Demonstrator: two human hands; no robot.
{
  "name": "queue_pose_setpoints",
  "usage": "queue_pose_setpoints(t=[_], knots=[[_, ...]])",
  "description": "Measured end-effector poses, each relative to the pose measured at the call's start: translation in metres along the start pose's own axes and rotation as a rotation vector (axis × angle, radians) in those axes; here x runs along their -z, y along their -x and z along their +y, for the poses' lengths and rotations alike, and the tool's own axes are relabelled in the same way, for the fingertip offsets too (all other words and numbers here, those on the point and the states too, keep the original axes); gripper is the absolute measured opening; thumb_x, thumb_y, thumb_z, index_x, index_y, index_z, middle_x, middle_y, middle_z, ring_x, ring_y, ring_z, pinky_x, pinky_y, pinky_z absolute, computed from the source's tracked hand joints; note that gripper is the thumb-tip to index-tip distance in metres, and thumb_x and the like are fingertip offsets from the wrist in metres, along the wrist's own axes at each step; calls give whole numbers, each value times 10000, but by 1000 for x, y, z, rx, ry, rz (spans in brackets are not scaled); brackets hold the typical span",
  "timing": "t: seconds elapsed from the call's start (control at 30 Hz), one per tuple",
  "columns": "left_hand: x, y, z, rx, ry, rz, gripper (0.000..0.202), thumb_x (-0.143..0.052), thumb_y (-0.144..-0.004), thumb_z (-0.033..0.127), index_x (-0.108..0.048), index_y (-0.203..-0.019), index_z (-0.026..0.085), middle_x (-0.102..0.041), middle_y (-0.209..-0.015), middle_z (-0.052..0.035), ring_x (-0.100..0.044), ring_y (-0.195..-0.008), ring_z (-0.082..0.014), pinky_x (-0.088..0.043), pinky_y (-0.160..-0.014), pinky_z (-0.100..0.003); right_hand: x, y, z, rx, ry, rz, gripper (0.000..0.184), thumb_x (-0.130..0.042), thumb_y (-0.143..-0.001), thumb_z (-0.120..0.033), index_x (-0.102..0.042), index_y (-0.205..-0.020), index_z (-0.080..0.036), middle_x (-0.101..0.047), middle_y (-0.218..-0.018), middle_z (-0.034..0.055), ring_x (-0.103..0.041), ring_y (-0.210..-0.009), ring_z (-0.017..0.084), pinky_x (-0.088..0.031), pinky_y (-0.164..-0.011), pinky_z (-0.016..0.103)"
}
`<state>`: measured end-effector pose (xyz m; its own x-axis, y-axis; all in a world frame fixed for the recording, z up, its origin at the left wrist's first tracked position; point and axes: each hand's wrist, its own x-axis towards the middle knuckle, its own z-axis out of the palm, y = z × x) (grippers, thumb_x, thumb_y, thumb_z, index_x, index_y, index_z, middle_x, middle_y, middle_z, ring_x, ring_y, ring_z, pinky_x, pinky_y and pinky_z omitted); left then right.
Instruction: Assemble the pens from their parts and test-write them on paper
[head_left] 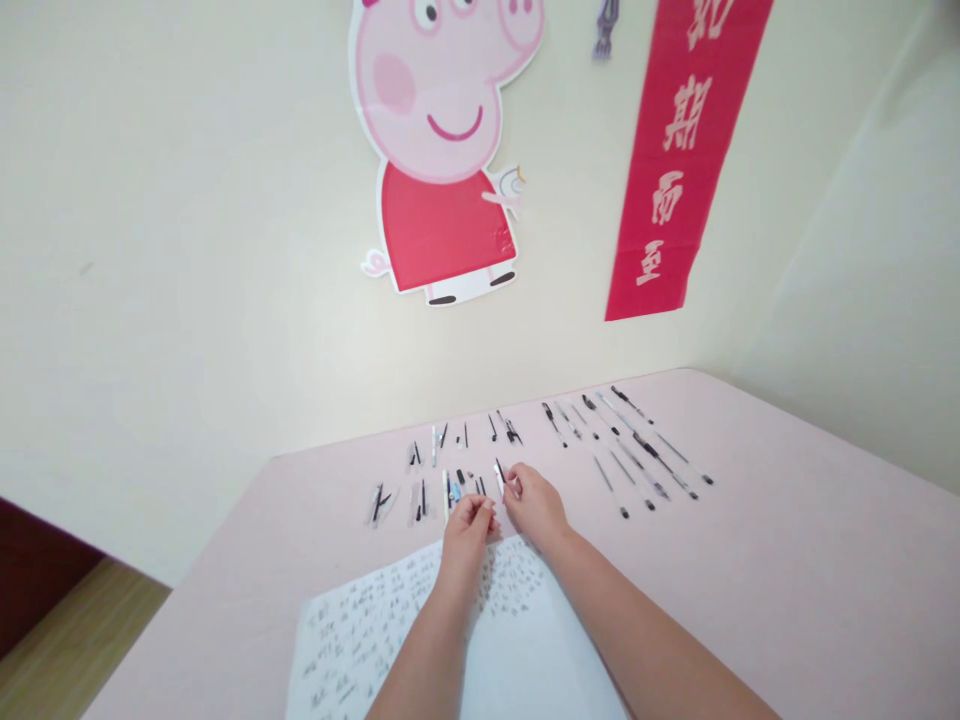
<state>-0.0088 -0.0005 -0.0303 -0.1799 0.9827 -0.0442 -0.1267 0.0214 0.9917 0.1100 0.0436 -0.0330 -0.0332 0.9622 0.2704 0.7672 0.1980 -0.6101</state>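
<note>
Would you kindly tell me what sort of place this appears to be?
Probably a homework corner, perhaps for a child: handwritten pages and many pens lie on a pink table, and a cartoon pig decorates the wall.

The person's left forearm [435, 640] and right forearm [637, 610] are bare along the whole visible length, up to where the lower edge of the view cuts them off. Both have smooth, softly rounded outlines and narrow toward the wrists. More of the right forearm's length shows. The left hand [471, 520] and right hand [536, 505] are likewise bare, compact in shape, with rounded backs and slender fingers [513, 490]. The fingernails are too small and blurred to make out.
</note>
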Motion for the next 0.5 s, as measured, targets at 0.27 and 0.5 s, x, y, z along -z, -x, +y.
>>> queue_pose_setpoints(t=[0.27, 0.5], knots=[[-2, 1, 4, 26, 19, -3, 274, -646, -653, 420, -552, -671, 163, -522, -531, 30, -479, -503, -92, -381, -525, -212, 5, 3, -7, 94, 166, -83, 138, -526, -785, -269, -537, -906, -203, -580, -858, 20, -544, -720, 143, -310, -604, 235], [0, -1, 1, 31, 40, -17, 258, -634, -682, 399, -568, -696, 150, -528, -536, 23, -460, -500, -81, -367, -515, -199, 10, 6, -16, 110, 287, -154, 200, -514, -809, -326, -545, -941, -179, -590, -921, 64, -579, -782, 179, -359, -634, 258]])
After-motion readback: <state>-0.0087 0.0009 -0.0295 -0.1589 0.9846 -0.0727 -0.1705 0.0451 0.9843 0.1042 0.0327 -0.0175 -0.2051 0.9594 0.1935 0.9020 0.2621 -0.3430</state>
